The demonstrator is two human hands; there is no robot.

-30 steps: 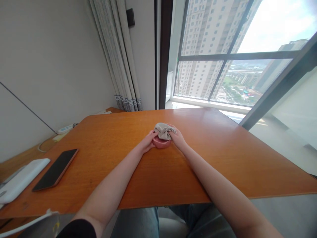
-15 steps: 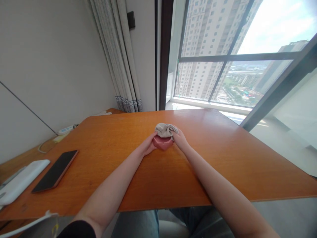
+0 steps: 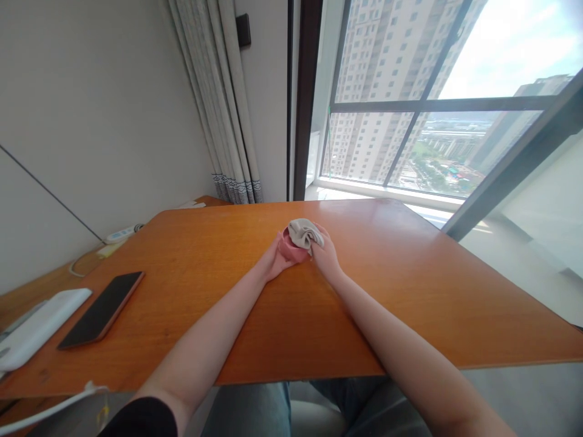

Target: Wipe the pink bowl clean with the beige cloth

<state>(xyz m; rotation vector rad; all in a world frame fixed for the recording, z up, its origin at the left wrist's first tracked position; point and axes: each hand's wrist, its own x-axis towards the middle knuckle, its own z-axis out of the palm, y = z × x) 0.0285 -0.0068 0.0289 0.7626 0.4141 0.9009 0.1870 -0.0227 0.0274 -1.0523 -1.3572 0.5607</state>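
A small pink bowl is held up over the wooden table, tilted to one side. My left hand grips it by its left side, fingers closed round the wall. Bunched in my right hand is a light grey cloth, which lies over the bowl's rim and partly inside it. Most of the bowl's inside is hidden by the cloth, and the right fingertips are partly covered too.
On the left of the wooden table lie a dark phone and a white flat device. A power strip sits by the wall. A white cable hangs at the front left edge. Beyond the table are a curtain and a window.
The bowl has turned and tipped in my left hand and shifted slightly left. My right hand has moved the cloth a little up along the rim.
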